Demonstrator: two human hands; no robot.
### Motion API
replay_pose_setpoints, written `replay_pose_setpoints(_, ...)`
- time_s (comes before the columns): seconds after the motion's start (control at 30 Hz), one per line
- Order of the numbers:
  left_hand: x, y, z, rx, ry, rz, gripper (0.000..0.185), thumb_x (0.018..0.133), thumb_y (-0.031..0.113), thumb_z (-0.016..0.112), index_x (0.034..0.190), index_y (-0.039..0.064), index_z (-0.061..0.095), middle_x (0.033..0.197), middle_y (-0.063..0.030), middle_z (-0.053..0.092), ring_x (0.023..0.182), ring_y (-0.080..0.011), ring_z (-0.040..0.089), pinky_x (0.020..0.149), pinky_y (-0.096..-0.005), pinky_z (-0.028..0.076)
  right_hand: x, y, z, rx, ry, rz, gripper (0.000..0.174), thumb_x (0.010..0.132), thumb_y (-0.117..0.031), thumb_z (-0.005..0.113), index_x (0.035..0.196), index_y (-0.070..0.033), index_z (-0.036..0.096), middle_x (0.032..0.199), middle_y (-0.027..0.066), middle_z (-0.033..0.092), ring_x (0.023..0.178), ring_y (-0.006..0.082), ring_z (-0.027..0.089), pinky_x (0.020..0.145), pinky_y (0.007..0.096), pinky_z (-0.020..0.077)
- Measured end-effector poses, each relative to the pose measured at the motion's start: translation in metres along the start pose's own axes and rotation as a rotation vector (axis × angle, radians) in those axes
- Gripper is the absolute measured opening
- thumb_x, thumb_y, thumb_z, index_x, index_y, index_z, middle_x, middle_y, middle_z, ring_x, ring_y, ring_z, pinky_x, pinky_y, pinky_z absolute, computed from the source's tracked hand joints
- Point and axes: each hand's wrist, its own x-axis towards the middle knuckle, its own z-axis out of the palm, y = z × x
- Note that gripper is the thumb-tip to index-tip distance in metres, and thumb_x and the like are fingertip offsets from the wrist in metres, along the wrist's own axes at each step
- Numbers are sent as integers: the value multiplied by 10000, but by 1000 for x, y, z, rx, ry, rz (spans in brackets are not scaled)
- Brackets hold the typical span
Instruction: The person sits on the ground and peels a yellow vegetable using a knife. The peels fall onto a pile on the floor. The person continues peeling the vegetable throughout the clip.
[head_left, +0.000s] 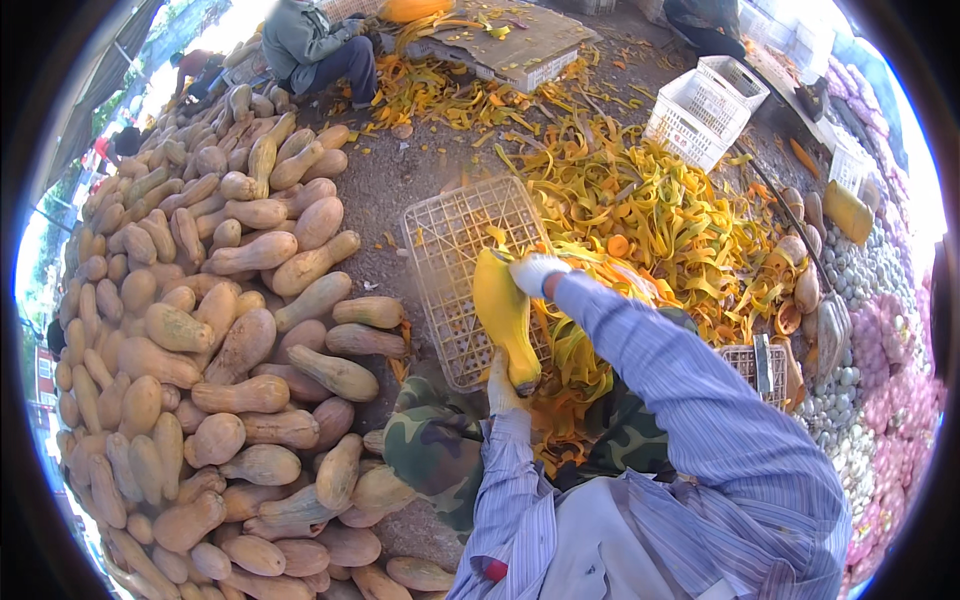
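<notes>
A peeled yellow squash (501, 304) lies lengthwise before me, above an upturned white plastic crate (442, 262). My left hand (504, 384), in a pale glove, grips its narrow lower end. At the squash's wide upper end is my right hand (538, 274), in a white glove. Its fingers are partly hidden, and whether it holds a tool cannot be told. A strip of peel (496, 237) sticks up from the squash's top. More peelings hang and lie just right of my right hand.
Many unpeeled squashes (240, 397) are heaped on the left. A large pile of peelings (652, 217) covers the ground ahead right. White crates (694, 112) stand beyond it. A seated person (315, 52) is by a cardboard-topped platform (517, 45). Bagged produce (885, 375) lies far right.
</notes>
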Motion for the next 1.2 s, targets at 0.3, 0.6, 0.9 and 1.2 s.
replay_pose_setpoints(0.3, 17, -4, -11, 82, 1, 179, 478, 1095, 338, 699, 1478, 62, 621, 1328, -99, 725, 1143, -263, 713, 976, -419, 599, -250, -13, 111, 215, -246, -169, 368, 1119, -291, 426, 1220, -54, 689, 1123, 313, 741, 1077, 489, 749, 944, 596, 599)
replay_pose_setpoints(0.6, 19, -3, 8, 65, -72, 15, 470, 1092, 326, 701, 1470, 64, 603, 1267, -90, 723, 1083, -248, 711, 881, -414, 613, 4, 10, -37, 195, 68, 217, 510, 1123, -313, 406, 1407, -18, 710, 1438, 307, 688, 1296, 442, 702, 1108, 537, 536)
replay_pose_setpoints(0.9, 16, -8, -10, 47, -25, 142, 451, 1112, 418, 655, 1447, 118, 625, 1215, -82, 742, 967, -256, 735, 716, -415, 634, -111, -45, 11, 27, -112, 43, 423, 1091, -171, 455, 1406, -39, 704, 1316, 304, 743, 1111, 409, 788, 913, 525, 649)
replay_pose_setpoints(1.2, 22, -9, 0, 28, -110, 160, 480, 1129, 342, 635, 1498, 38, 594, 1294, -109, 727, 1065, -253, 738, 851, -397, 635, -208, -17, 64, -42, 36, -168, 354, 1117, -241, 470, 1375, -59, 630, 1149, 289, 752, 1007, 463, 774, 795, 585, 627)
